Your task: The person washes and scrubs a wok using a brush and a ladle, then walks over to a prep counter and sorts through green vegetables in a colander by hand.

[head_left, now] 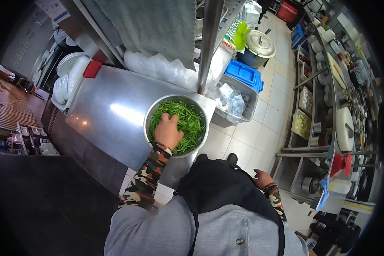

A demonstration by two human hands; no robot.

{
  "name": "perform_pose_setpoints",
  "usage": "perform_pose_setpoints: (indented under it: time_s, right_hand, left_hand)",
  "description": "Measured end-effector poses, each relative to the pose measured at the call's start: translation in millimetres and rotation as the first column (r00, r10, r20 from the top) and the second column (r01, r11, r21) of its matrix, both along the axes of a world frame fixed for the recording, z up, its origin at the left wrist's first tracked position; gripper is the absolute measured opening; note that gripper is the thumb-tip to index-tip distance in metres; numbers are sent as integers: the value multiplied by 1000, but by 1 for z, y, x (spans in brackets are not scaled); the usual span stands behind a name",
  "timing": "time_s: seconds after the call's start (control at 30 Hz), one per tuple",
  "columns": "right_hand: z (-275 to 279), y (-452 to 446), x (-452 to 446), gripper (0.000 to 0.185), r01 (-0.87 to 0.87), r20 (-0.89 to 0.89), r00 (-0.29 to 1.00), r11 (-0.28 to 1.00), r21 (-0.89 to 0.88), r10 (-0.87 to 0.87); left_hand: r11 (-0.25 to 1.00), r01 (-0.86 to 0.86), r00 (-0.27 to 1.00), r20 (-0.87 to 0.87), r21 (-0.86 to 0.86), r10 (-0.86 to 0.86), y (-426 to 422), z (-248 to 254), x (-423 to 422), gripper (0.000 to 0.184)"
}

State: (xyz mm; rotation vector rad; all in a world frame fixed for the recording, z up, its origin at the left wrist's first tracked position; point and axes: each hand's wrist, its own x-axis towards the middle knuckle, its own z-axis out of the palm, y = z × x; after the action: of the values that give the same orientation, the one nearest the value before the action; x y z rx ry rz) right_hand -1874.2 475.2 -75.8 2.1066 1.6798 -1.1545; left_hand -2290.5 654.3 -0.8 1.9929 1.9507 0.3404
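Observation:
My left hand (169, 133) reaches into a round metal colander (146, 121) filled with cut green beans (190, 123). Its fingers are bent and closed into the beans, with the fingertips hidden among them. The colander sits at the near right corner of a stainless steel table (109, 115). My right hand (263, 178) hangs low beside the black apron (219, 183), away from the table. One finger of it sticks out, the hand is loosely open, and nothing shows in it.
A metal post (209, 47) rises just behind the colander. Right of the table stands a grey bin (252, 106) with a blue lid (244, 74); a lidded pot (260, 45) is farther back. White plates (66, 87) are stacked at left. Shelving (305, 149) lines the right, where another person (360, 70) stands.

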Motion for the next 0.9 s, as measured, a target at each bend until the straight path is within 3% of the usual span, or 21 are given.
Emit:
perform_pose_setpoints:
  time_s: [0.17, 0.23, 0.3, 0.37, 0.4, 0.43, 0.5, 0.67, 0.77, 0.83, 0.9]
  right_hand:
    - [-19, -21, 10, 63, 59, -1, 998, 997, -41, -59]
    - [-29, -27, 13, 61, 38, 15, 999, 999, -21, -37]
    - [-28, -26, 9, 59, 32, 12, 999, 999, -28, -31]
    - [-29, -21, 9, 59, 31, -29, 999, 999, -8, -31]
    - [-26, -18, 8, 59, 25, -17, 1000, 1000, -14, -25]
    - [-23, -16, 6, 59, 24, -17, 1000, 1000, -13, -24]
    - [-18, -13, 5, 60, 74, -19, 997, 997, -3, -74]
    - [-21, -11, 6, 61, 50, 16, 999, 997, -54, -49]
    - [-17, -13, 7, 61, 59, 20, 998, 997, -58, -58]
    - [-18, -13, 6, 60, 74, 13, 997, 996, -48, -73]
    - [-21, -16, 7, 59, 39, 18, 999, 998, -54, -38]
  left_hand:
    - [996, -57, 991, 123, 66, 49, -1, 22, -23, 35]
    - [965, -1, 994, 103, 264, -27, 1, 24, -31, 39]
    - [977, 40, 996, 71, 211, -56, 2, 29, -33, 47]
    - [997, 79, 996, -48, 17, -79, 2, 32, -32, 55]
    - [997, 78, 989, -130, 25, -74, -1, 36, -29, 57]
    - [997, 76, 989, -130, 27, -72, 1, 42, -29, 57]
    - [985, 81, 994, -60, -152, -91, 7, 58, -26, 53]
    - [990, 122, 989, -81, -64, -127, 3, 13, -20, 34]
    - [971, 181, 981, -45, -154, -190, -16, 27, -11, 31]
    - [949, 258, 966, 71, -180, -249, -23, 40, -17, 36]
    - [963, 253, 964, 110, -96, -242, -21, 43, -25, 36]
